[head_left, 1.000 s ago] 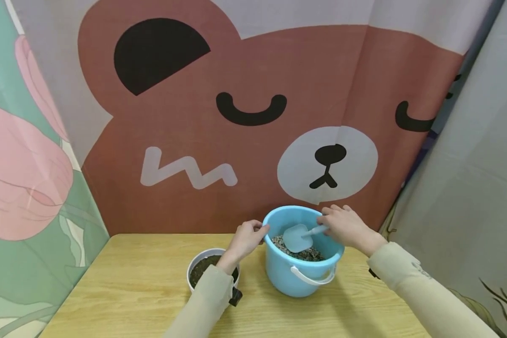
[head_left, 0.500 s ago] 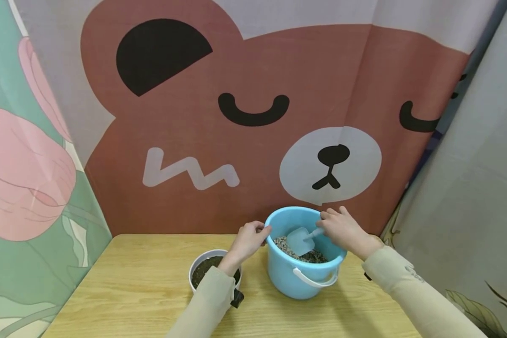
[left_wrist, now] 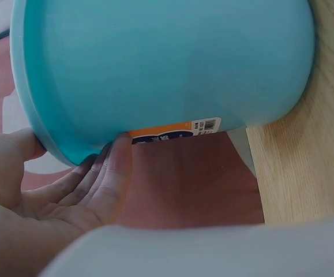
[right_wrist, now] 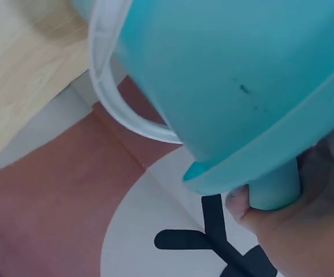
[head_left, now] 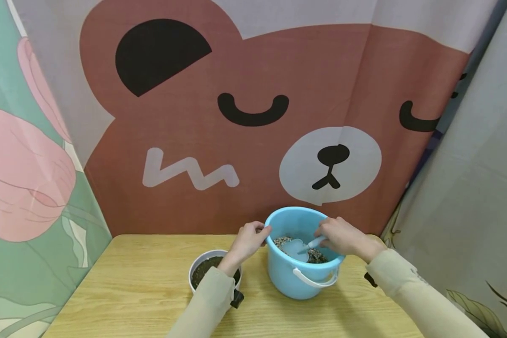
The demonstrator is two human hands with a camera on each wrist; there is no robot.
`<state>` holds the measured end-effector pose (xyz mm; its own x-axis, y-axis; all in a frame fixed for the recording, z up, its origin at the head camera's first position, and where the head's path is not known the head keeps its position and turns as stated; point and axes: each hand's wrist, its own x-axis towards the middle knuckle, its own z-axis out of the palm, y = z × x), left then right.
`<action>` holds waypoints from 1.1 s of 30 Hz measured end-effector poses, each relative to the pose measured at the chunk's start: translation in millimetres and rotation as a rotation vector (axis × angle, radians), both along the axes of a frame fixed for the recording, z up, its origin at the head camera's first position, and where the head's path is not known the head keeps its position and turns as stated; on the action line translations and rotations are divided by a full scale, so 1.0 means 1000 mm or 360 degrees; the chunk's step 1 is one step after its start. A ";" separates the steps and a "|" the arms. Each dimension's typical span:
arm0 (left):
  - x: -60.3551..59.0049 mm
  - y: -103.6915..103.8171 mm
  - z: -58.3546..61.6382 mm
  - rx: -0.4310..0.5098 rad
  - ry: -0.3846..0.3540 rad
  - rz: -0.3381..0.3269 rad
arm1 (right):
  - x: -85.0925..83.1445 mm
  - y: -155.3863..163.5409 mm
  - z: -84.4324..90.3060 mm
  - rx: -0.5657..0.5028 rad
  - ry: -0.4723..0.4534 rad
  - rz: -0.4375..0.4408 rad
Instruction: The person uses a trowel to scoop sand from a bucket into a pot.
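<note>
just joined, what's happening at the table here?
A person works at a wooden table. Their left hand grips the rim of a blue bucket, steadying it. Their right hand holds a small pale scoop by its handle, blade down in the gravelly mix inside the bucket. A white pot with dark soil sits just left of the bucket.

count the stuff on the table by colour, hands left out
blue: 2, the bucket and the small scoop inside it
white: 1, the pot of dark soil
total: 3
</note>
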<state>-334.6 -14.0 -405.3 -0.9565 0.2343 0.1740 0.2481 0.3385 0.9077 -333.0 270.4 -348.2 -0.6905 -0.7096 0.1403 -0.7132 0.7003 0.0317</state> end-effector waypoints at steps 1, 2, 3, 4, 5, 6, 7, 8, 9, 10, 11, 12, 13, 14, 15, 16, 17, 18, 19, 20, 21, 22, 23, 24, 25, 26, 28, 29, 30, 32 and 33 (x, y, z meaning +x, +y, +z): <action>0.000 0.000 0.000 -0.0001 0.0001 -0.0001 | 0.000 -0.001 0.000 -0.0020 -0.0045 0.0003; 0.000 0.000 0.000 -0.0005 0.0002 -0.0001 | 0.001 -0.002 0.001 -0.0040 -0.0087 0.0003; 0.000 0.000 0.000 -0.0005 0.0002 -0.0001 | 0.001 -0.003 0.001 -0.0055 -0.0129 0.0002; 0.000 0.000 0.000 -0.0006 0.0002 -0.0001 | 0.002 -0.004 0.001 -0.0070 -0.0169 0.0004; 0.000 0.000 0.000 -0.0005 0.0000 -0.0002 | 0.003 -0.005 0.001 -0.0088 -0.0201 0.0018; 0.000 0.000 0.000 -0.0006 0.0000 -0.0001 | 0.003 -0.005 0.002 -0.0104 -0.0236 0.0021; 0.000 0.000 0.000 -0.0010 0.0000 0.0000 | 0.003 -0.005 0.002 -0.0114 -0.0262 0.0030; 0.000 0.000 0.000 -0.0011 -0.0002 -0.0001 | 0.004 -0.006 0.002 -0.0124 -0.0279 0.0032; 0.000 0.000 0.000 -0.0012 -0.0002 0.0000 | 0.004 -0.005 0.002 -0.0141 -0.0295 0.0030; 0.000 -0.001 0.000 -0.0013 -0.0004 0.0000 | 0.004 -0.005 0.003 -0.0160 -0.0313 0.0029; 0.000 -0.001 0.000 -0.0015 -0.0004 0.0000 | 0.004 -0.004 0.003 -0.0185 -0.0332 0.0029; 0.001 -0.001 0.000 -0.0017 -0.0003 0.0000 | 0.004 -0.003 0.004 -0.0207 -0.0350 0.0018; 0.001 -0.001 0.000 -0.0022 -0.0004 0.0001 | 0.005 -0.002 0.005 -0.0233 -0.0363 0.0018; 0.001 -0.001 0.001 -0.0024 -0.0005 0.0002 | 0.005 -0.001 0.007 -0.0264 -0.0378 0.0014; 0.001 -0.001 0.001 -0.0029 -0.0005 0.0003 | 0.005 0.001 0.008 -0.0291 -0.0393 0.0009; 0.000 -0.001 0.001 -0.0036 -0.0006 0.0003 | 0.005 0.002 0.010 -0.0316 -0.0401 0.0000; 0.000 -0.001 0.002 -0.0044 -0.0009 0.0004 | 0.005 0.004 0.012 -0.0341 -0.0408 -0.0010; 0.000 -0.001 0.002 -0.0051 -0.0013 0.0005 | 0.006 0.005 0.014 -0.0359 -0.0414 -0.0024; 0.001 -0.001 0.002 -0.0058 -0.0014 0.0005 | 0.006 0.006 0.015 -0.0377 -0.0426 -0.0039; 0.000 -0.001 0.002 -0.0062 -0.0012 0.0005 | 0.007 0.008 0.017 -0.0389 -0.0432 -0.0053; 0.001 -0.002 0.002 -0.0066 -0.0016 0.0004 | 0.008 0.009 0.018 -0.0398 -0.0432 -0.0070; 0.001 -0.001 0.002 -0.0067 -0.0016 0.0003 | 0.009 0.011 0.019 -0.0407 -0.0429 -0.0088; 0.001 -0.001 0.003 -0.0064 -0.0019 0.0002 | 0.010 0.012 0.020 -0.0413 -0.0422 -0.0103; 0.001 -0.001 0.003 -0.0060 -0.0018 0.0000 | 0.012 0.014 0.020 -0.0418 -0.0409 -0.0117; 0.001 -0.001 0.003 -0.0060 -0.0016 -0.0002 | 0.013 0.015 0.020 -0.0423 -0.0393 -0.0131; 0.002 -0.001 0.004 -0.0057 -0.0017 -0.0004 | 0.014 0.016 0.020 -0.0431 -0.0375 -0.0144; 0.002 0.000 0.004 -0.0054 -0.0019 -0.0005 | 0.017 0.019 0.020 -0.0447 -0.0339 -0.0177; 0.002 0.000 0.004 -0.0055 -0.0019 -0.0003 | 0.018 0.020 0.019 -0.0456 -0.0328 -0.0191; 0.002 0.000 0.004 -0.0058 -0.0015 -0.0001 | 0.019 0.021 0.019 -0.0466 -0.0317 -0.0201; 0.002 0.001 0.004 -0.0064 -0.0011 0.0005 | 0.020 0.023 0.018 -0.0487 -0.0303 -0.0219; 0.002 0.001 0.004 -0.0066 -0.0008 0.0009 | 0.021 0.024 0.018 -0.0497 -0.0297 -0.0229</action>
<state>-332.5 -13.4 -401.6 -0.9586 0.2361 0.1592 0.2414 0.3774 0.8940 -312.3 294.1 -330.6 -0.8139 -0.5467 0.1967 -0.5803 0.7489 -0.3200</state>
